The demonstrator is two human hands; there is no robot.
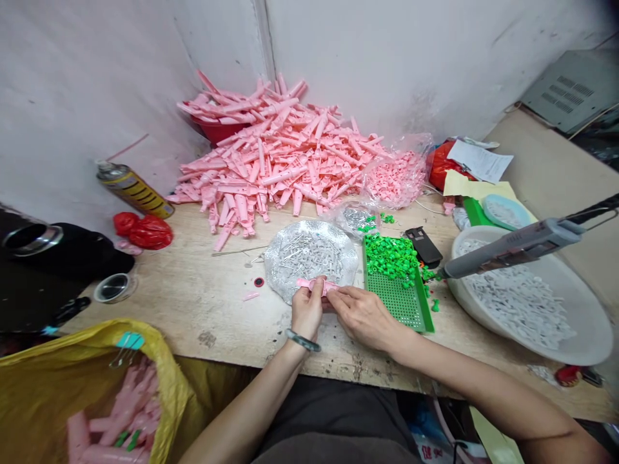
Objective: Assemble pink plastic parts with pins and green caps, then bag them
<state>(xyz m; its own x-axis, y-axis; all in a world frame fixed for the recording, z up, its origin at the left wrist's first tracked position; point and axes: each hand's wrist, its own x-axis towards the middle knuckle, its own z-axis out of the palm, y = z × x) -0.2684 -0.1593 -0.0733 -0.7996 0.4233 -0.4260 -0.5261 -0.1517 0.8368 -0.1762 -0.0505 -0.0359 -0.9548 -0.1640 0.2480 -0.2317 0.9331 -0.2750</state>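
Both hands meet at the near middle of the table [193, 303]. The left hand [307, 309] pinches a small pink piece [316, 284] from the left, and the right hand [365, 316] grips its other end with the fingertips, so the piece is held between them just above the near edge of a silvery plate [275, 258] of metal pins. A bracelet [302, 339] sits on the left wrist.

Just right of the hands lies a green tray [406, 303] with loose green caps [389, 254] heaped at its far end. Farther right are a white basin [575, 348] of small white parts [517, 303] and a grey hanging driver [512, 245].

As for progress, the yellow bag [58, 374] at the near left holds a modest number of pink pieces, some showing green bits, which look like finished ones. The pink heap [285, 154] against the far wall is far larger, and a clear bag of pink rings [394, 177] sits beside it. By that measure most of the work seems to remain.

No writing can be read: the spray can [133, 190] at the far left shows only a yellow and black label, and the print on the paper sheet [478, 160] at the far right is too small.
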